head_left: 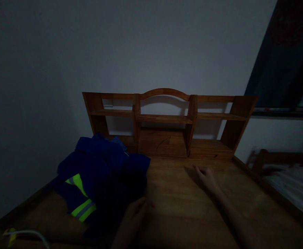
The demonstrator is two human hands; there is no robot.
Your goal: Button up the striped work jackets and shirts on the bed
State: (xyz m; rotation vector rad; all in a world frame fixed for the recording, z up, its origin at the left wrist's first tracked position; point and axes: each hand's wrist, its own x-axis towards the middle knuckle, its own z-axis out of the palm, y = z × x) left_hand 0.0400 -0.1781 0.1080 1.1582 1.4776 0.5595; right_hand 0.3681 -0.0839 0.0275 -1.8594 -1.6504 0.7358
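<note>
A heap of dark blue clothing (107,166) with yellow-green and grey reflective bands (84,210) lies crumpled on the left of a wooden desk (177,193). Close to the right side of this heap is my left hand (134,214), its fingers loosely bent and apart, with nothing visible in them. My right hand (207,178) is over the desktop further right, away from the clothing. Its fingers are slightly curled and hold nothing that I can see. Dim light hides the finer details of both hands.
A wooden shelf unit (164,118) with an arched top stands along the back of the desk, against a pale wall (146,45). A white cable (34,232) with a yellow piece lies at the front left. Right of the desk are a wooden frame (278,158) and light bedding (293,183).
</note>
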